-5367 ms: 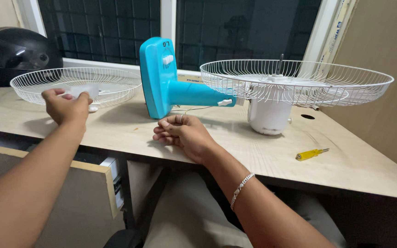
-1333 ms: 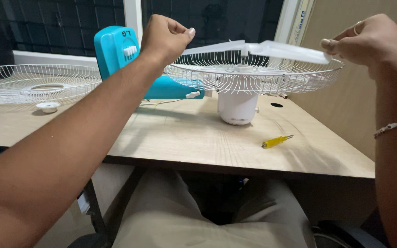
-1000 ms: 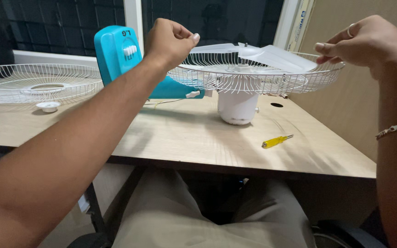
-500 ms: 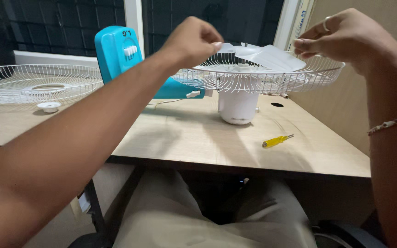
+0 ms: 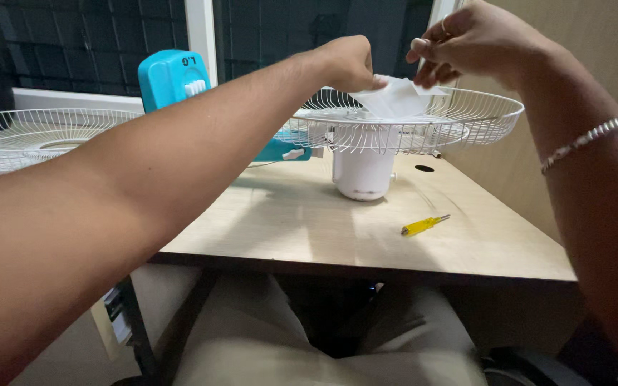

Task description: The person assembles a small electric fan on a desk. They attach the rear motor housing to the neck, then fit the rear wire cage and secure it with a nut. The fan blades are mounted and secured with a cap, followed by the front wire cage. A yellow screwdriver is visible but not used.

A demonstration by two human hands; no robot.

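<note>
Both hands closer together, left hand (image 5: pixel 345 63), right hand (image 5: pixel 470 39), gripping fan blade (image 5: pixel 397 100)

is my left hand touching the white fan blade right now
Touching. The head view shows the left hand with its fingers closed on the edge of the white fan blade above the wire guard.

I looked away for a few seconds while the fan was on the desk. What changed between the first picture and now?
Both hands rose from the desk: the left hand and right hand now hold the translucent fan blade over the rear grille. The screwdriver, front grille and blue base stayed put.
</note>
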